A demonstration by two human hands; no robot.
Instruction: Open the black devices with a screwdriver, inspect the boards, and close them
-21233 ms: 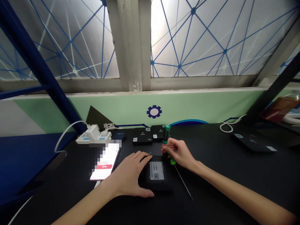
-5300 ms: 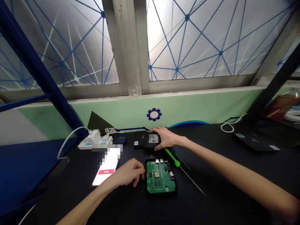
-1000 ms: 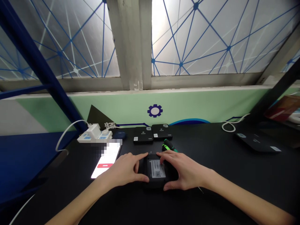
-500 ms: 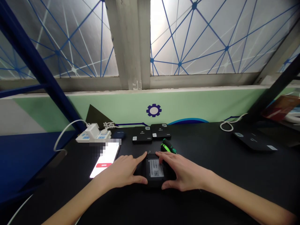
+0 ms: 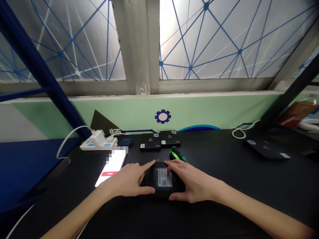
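Note:
A small black electronics box lies on the dark table with a printed white label and a code square facing up. My left hand grips its left side, index fingertip at the far corner and thumb at the near one. On the opposite side, my right hand holds it the same way, a bent finger resting over the label's edge. Just beyond the right fingers lie two screwdrivers, a bright green one and a dark green one. Tiny metal screws seem to lie beyond the box.
A lit phone lies left, near a white power strip with a plugged-in charger. Two black boxes sit at the back. Another flat black device and a white cable are at the right.
The view has shifted very slightly. Both hands keep the same hold on the black electronics box, with the right thumb moved little, if at all.

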